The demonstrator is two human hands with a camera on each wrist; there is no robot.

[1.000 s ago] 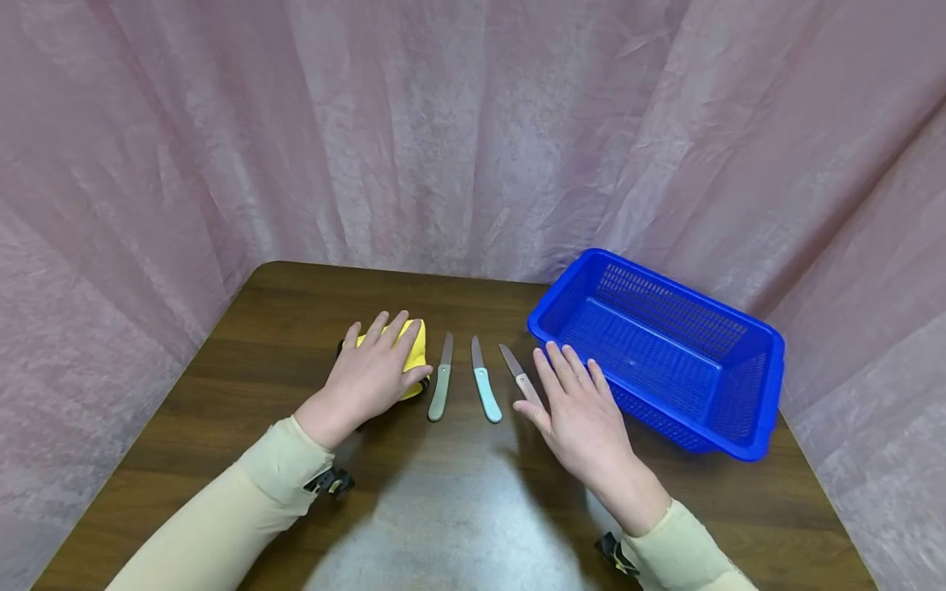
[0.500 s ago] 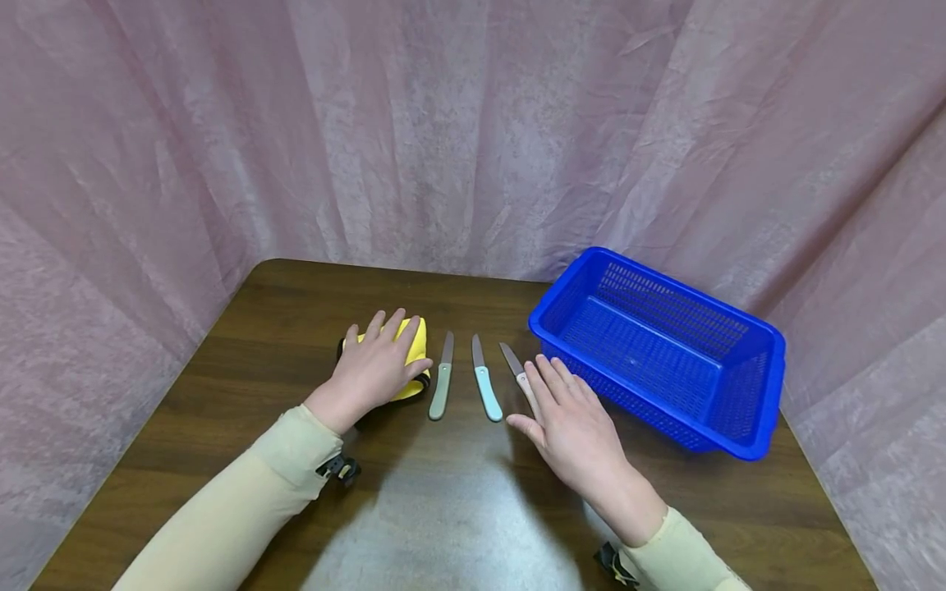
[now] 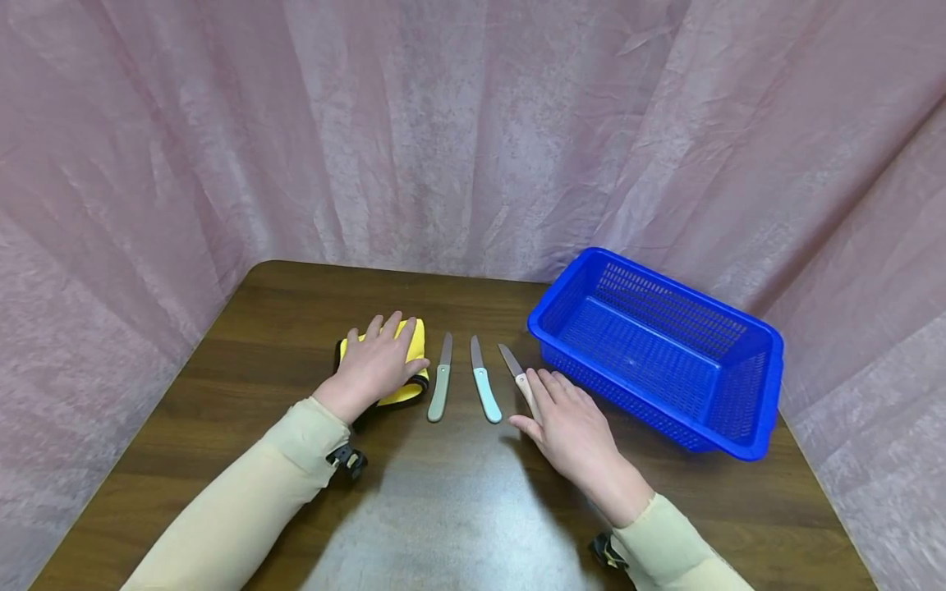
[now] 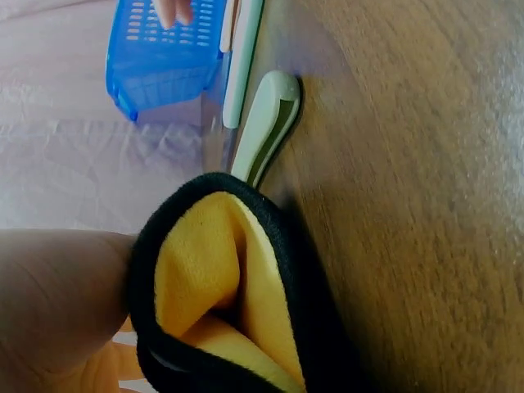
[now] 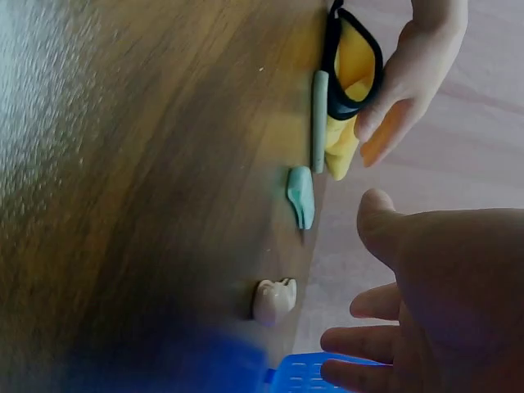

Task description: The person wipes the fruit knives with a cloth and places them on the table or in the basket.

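Observation:
In the head view my left hand [image 3: 373, 365] lies over a folded yellow cloth with black edging [image 3: 416, 353], its fingers spread and straight. Up close in the left wrist view, the cloth [image 4: 201, 270] shows an open fold beside the base of the hand. Three knives lie in a row on the table: sage green [image 3: 439, 394], turquoise [image 3: 484, 396] and cream-handled [image 3: 511, 361]. My right hand [image 3: 572, 435] is over the cream handle's side with fingers extended. The right wrist view shows a gap between that hand and the cream handle [image 5: 274, 301].
A blue plastic basket [image 3: 769, 394] stands at the right, close behind my right hand. The wooden table [image 3: 244, 386] ends at a back edge, with a pink curtain [image 3: 443, 139] hanging beyond it.
My right hand has drawn back from the basket's near rim toward me, over the cream knife's handle. The left hand stays at the cloth and has shifted only slightly.

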